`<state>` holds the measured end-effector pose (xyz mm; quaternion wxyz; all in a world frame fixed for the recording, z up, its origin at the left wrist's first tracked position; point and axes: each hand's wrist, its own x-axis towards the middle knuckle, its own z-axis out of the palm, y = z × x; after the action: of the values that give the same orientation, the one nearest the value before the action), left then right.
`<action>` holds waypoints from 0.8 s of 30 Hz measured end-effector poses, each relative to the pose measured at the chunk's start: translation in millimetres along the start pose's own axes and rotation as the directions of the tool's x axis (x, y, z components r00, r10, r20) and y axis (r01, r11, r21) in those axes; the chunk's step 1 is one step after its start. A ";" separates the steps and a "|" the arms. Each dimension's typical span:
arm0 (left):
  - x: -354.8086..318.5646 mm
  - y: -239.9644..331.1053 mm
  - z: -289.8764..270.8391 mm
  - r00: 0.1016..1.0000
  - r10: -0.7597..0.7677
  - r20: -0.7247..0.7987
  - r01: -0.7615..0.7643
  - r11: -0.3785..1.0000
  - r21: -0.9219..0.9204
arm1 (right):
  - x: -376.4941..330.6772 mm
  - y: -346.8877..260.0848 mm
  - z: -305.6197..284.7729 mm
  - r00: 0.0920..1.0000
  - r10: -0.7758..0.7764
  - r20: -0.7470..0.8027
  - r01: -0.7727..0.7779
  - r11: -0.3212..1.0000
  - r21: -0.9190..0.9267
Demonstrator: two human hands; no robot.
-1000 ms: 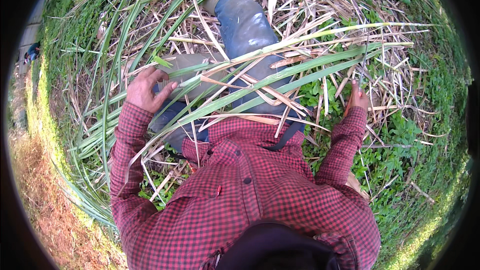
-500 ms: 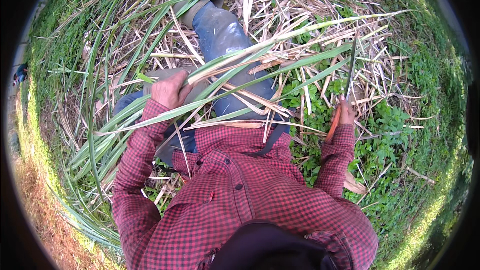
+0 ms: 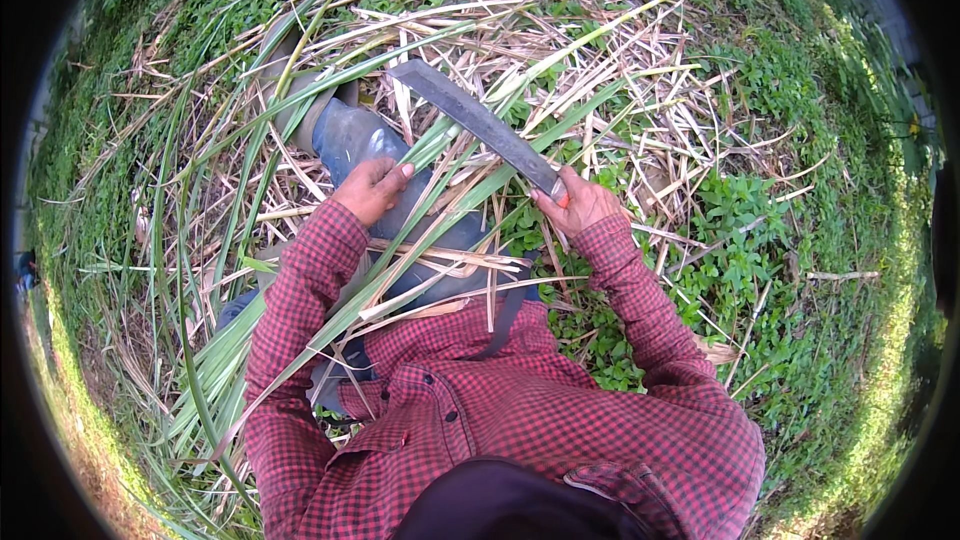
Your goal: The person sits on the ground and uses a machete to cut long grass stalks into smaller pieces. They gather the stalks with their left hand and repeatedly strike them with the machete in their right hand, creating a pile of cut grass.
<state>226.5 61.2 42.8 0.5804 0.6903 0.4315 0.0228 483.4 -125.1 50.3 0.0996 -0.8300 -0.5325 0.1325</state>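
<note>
My right hand [image 3: 583,205] grips the orange handle of a machete [image 3: 475,120]. Its long dark blade slants up to the left, across the leaves and above my knee. My left hand [image 3: 372,190] is closed over my blue-trousered leg [image 3: 350,135], fingers curled and thumb forward. Long green leaves [image 3: 432,145] run up to its thumb and fingertips, and it seems to pinch their near end; the grip itself is partly hidden. More long green and dry leaves [image 3: 430,230] lie across my lap between the two hands.
Dry straw-like leaves [image 3: 640,130] cover the ground ahead. A sheaf of green leaves [image 3: 215,370] spreads at my left side. Low leafy weeds [image 3: 740,230] grow on the right, with a short stick [image 3: 843,275] among them.
My right hand has brought the machete inward and up; its blade, upright at the right before, now slants leftward over the leaves. The leaf over my left forearm has slid lower.
</note>
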 end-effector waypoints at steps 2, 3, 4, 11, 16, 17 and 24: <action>-3.0 -12.8 -13.3 0.997 0.001 0.077 0.010 0.989 -0.145 | 26.2 36.3 9.5 0.987 0.143 -0.072 -0.142 0.990 0.023; -5.2 -13.3 -9.4 0.999 0.025 0.042 -0.021 0.995 -0.094 | 35.6 54.2 8.0 0.960 0.260 -0.103 -0.257 0.966 0.039; -7.8 -11.1 -6.9 0.998 0.060 0.003 -0.060 0.997 -0.039 | 36.8 68.5 1.5 0.950 0.298 -0.097 -0.298 0.954 0.020; -14.1 -8.6 2.8 0.945 0.222 -0.240 -0.107 0.904 0.415 | 20.4 27.2 -1.1 0.998 -0.030 -0.049 0.025 0.996 -0.089; -63.0 -7.0 -24.7 0.982 0.091 -0.165 -0.019 0.920 0.392 | 104.1 164.4 -28.1 0.841 0.501 -0.202 -0.521 0.852 -0.054; -67.4 -13.5 -27.1 0.979 0.109 -0.172 -0.028 0.909 0.415 | 117.8 200.6 -28.8 0.797 0.548 -0.255 -0.575 0.817 -0.045; -49.7 -16.7 -17.7 0.930 0.254 -0.266 -0.086 0.853 0.515 | 52.8 69.4 -54.2 0.962 0.254 -0.103 -0.252 0.967 0.037</action>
<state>176.4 43.3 58.2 0.3009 0.8381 0.4486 0.0769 581.6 -107.1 74.2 0.1199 -0.8959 -0.4144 0.1059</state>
